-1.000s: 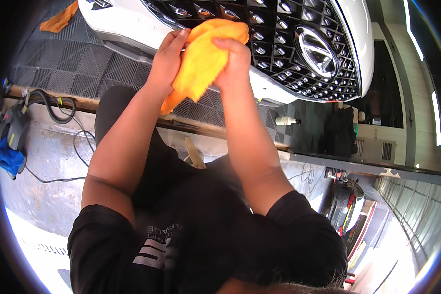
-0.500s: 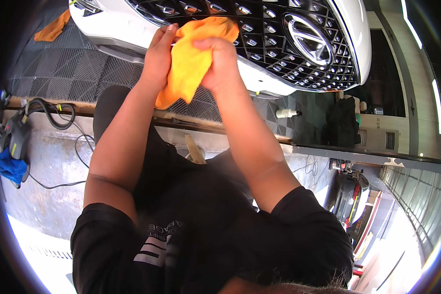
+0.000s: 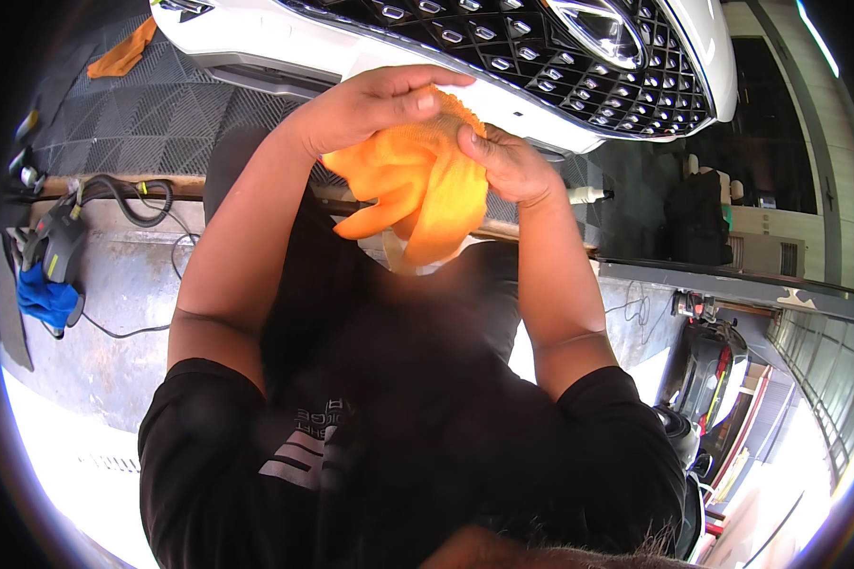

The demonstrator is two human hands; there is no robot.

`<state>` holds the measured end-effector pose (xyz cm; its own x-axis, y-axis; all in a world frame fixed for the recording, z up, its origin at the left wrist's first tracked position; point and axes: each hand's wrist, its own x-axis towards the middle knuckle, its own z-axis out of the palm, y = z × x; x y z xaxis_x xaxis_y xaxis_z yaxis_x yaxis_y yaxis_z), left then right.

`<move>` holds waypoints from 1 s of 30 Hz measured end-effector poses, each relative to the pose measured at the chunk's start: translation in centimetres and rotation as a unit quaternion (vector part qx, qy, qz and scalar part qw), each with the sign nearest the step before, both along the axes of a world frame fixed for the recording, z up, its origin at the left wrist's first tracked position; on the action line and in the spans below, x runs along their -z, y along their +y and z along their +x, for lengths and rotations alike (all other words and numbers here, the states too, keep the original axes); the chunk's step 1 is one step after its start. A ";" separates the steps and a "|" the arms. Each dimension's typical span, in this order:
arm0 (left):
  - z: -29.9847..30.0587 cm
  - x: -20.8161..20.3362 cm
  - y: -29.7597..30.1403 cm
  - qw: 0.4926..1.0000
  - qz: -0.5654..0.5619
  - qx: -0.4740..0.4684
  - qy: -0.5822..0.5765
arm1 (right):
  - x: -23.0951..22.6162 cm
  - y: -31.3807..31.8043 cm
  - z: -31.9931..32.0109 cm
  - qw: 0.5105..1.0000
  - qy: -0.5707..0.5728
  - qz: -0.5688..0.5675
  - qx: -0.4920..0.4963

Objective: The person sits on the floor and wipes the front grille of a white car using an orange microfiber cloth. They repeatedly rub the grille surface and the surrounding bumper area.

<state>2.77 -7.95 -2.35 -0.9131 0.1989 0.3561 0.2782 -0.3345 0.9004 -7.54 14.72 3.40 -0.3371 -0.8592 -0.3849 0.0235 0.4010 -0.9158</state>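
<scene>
An orange cloth (image 3: pixel 427 175) hangs bunched between my two hands, in front of a white car bumper (image 3: pixel 389 57). My left hand (image 3: pixel 375 102) curls over the cloth's upper left edge, thumb pressed on it and fingers pointing right. On the other side, my right hand (image 3: pixel 512 166) pinches the cloth's right edge with the thumb on top. Loose folds droop below, over my lap. Beyond the hands is the car's black grille (image 3: pixel 541 57) with chrome studs and a large chrome emblem (image 3: pixel 605 28).
A second orange cloth (image 3: pixel 123 49) lies on the grey tiled floor (image 3: pixel 152 119) at far left. Nearer are a corded machine (image 3: pixel 59 242) with a hose and a blue cloth (image 3: pixel 47 296). A white bottle (image 3: pixel 586 194) lies right of my right forearm. Another vehicle (image 3: pixel 707 375) stands at right.
Both hands have drawn back from the grille, bringing the cloth nearer to me and to the right. The cloth is refolded and spread wider; the left hand now reaches across its top.
</scene>
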 end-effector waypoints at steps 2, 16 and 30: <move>0.1 -0.8 0.3 0.992 -0.122 0.000 -0.038 | -1.1 0.9 -1.0 0.991 0.112 0.058 -0.053; -0.4 4.0 3.3 0.855 0.487 0.019 -0.178 | 6.1 11.4 -2.1 0.962 0.222 0.052 0.151; -9.0 -1.7 2.1 0.917 0.291 -0.141 -0.235 | 18.3 28.2 4.8 0.767 0.524 0.258 0.265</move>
<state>-6.21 -5.84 -0.63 -0.9788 -0.1667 -0.1190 0.0542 -0.7711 0.6343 -2.78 42.95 -14.91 -0.9433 -0.3187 0.0933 -0.3320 0.9049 -0.2662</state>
